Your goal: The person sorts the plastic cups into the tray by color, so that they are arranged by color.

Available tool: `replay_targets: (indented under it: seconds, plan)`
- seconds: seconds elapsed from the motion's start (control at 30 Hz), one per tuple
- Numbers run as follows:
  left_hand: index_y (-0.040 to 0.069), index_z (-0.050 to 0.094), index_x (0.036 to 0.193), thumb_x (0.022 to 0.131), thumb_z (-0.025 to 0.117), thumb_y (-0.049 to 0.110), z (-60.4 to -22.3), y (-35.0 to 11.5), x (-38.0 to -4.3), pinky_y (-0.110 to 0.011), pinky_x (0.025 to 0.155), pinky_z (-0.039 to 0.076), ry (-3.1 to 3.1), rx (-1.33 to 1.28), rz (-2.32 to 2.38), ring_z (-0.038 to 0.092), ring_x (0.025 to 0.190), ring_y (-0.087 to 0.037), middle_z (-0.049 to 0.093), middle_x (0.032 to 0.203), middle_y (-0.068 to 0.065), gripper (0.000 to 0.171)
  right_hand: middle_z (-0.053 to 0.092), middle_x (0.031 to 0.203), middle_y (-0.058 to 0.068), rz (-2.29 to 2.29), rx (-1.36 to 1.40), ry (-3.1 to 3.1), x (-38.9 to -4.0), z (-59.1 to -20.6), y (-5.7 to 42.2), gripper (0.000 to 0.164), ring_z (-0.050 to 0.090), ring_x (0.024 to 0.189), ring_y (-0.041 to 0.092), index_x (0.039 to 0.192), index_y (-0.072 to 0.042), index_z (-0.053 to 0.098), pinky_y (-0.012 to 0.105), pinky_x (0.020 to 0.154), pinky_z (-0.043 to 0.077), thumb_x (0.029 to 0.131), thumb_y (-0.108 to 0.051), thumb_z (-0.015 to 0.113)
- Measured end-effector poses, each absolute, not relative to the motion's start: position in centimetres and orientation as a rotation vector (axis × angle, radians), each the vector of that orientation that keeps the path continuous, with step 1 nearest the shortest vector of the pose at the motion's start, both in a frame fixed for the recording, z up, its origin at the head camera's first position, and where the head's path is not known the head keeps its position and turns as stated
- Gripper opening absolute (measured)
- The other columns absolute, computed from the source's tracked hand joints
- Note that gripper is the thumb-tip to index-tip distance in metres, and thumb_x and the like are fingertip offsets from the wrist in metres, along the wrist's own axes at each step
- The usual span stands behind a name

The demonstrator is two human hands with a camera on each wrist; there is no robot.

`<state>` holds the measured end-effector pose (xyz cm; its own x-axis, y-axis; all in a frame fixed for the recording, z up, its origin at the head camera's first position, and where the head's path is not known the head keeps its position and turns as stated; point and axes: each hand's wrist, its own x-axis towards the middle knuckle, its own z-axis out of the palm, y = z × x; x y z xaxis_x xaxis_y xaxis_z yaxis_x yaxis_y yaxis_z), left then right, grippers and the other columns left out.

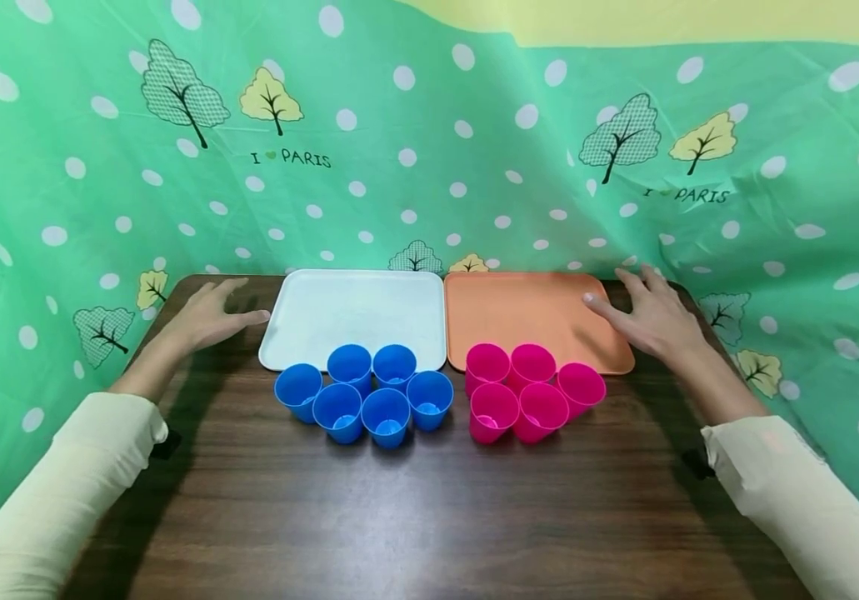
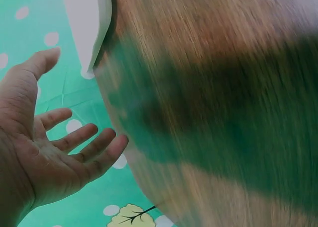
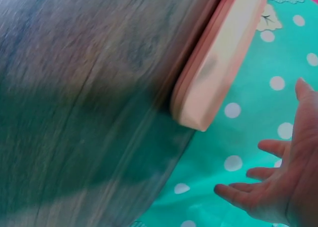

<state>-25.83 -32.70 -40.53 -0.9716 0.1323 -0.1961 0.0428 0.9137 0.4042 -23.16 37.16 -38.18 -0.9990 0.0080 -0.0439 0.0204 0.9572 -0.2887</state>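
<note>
My left hand [image 1: 212,317] hovers at the table's left side with fingers spread and nothing in it, its thumb close by the left edge of a white tray [image 1: 362,312]. On the other side, my right hand [image 1: 654,315] is likewise spread and holds nothing; its thumb overlaps the right end of an orange tray [image 1: 522,312] in the head view. Both wrist views show the palm [image 2: 54,162] and relaxed fingers [image 3: 238,194] apart from the trays. Several blue cups [image 1: 339,412] stand upright before the white tray, and several pink cups [image 1: 494,412] before the orange one.
The trays lie side by side at the back of a dark wooden table [image 1: 399,517]. A green dotted cloth [image 1: 414,125] with printed trees hangs behind and around the table. The cups stand in two close groups near the trays' front edges.
</note>
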Motion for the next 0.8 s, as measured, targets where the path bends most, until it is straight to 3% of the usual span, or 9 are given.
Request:
replay_targets:
  seconds: [0.13, 0.23, 0.27, 0.43, 0.63, 0.8]
  plan:
    - [-0.003, 0.029, 0.175, 0.109, 0.068, 0.058, -40.7, -32.5, -26.3, -0.070, 0.110, 0.058, 2.817, 0.125, 0.702, 0.062, 0.139, -0.059, 0.043, 0.164, -0.044, 0.098, 0.005, 0.187, 0.032, -0.476, 0.016, 3.073, -22.9, -38.0, 36.7, 0.112, 0.019, 0.163, 0.071, 0.178, -0.004, 0.027, 0.097, 0.110, 0.031, 0.105, -0.086, 0.046]
    - [-0.002, 0.031, 0.175, 0.109, 0.071, 0.052, -41.1, -32.7, -26.6, -0.054, 0.088, 0.070, 2.749, 0.098, 0.842, 0.076, 0.110, -0.048, 0.047, 0.162, -0.042, 0.094, 0.004, 0.187, 0.032, -0.498, 0.009, 3.064, -22.8, -37.8, 36.2, 0.111, 0.021, 0.163, 0.070, 0.177, -0.003, 0.029, 0.096, 0.110, 0.034, 0.105, -0.086, 0.046]
    - [-0.002, 0.030, 0.175, 0.110, 0.072, 0.049, -41.2, -32.8, -26.6, -0.050, 0.083, 0.072, 2.716, 0.090, 0.898, 0.077, 0.104, -0.045, 0.046, 0.162, -0.042, 0.093, 0.004, 0.187, 0.032, -0.507, 0.006, 3.060, -22.8, -37.8, 36.1, 0.110, 0.021, 0.163, 0.070, 0.177, -0.003, 0.030, 0.096, 0.110, 0.035, 0.105, -0.085, 0.046]
    - [-0.001, 0.030, 0.175, 0.111, 0.074, 0.034, -42.1, -33.1, -27.0, -0.044, 0.083, 0.072, 2.577, 0.113, 1.087, 0.072, 0.105, -0.033, 0.051, 0.154, -0.036, 0.086, 0.005, 0.187, 0.033, -0.558, -0.022, 3.039, -22.6, -37.8, 35.5, 0.108, 0.020, 0.165, 0.066, 0.175, -0.001, 0.033, 0.094, 0.115, 0.033, 0.106, -0.084, 0.047]
    - [0.002, 0.029, 0.177, 0.107, 0.079, 0.020, -42.9, -32.4, -27.7, -0.043, 0.076, 0.073, 2.434, 0.153, 1.201, 0.070, 0.097, -0.029, 0.053, 0.141, -0.031, 0.088, 0.009, 0.185, 0.035, -0.581, -0.032, 3.043, -22.5, -37.9, 35.1, 0.108, 0.020, 0.166, 0.064, 0.174, 0.001, 0.035, 0.092, 0.118, 0.033, 0.106, -0.083, 0.048]
    - [0.006, 0.035, 0.176, 0.103, 0.084, 0.018, -43.5, -31.6, -28.1, -0.041, 0.071, 0.072, 2.411, 0.195, 1.170, 0.070, 0.090, -0.026, 0.052, 0.129, -0.023, 0.089, 0.020, 0.182, 0.037, -0.612, -0.048, 3.087, -22.6, -37.7, 34.6, 0.106, 0.027, 0.164, 0.062, 0.170, 0.001, 0.041, 0.089, 0.120, 0.034, 0.106, -0.082, 0.052]
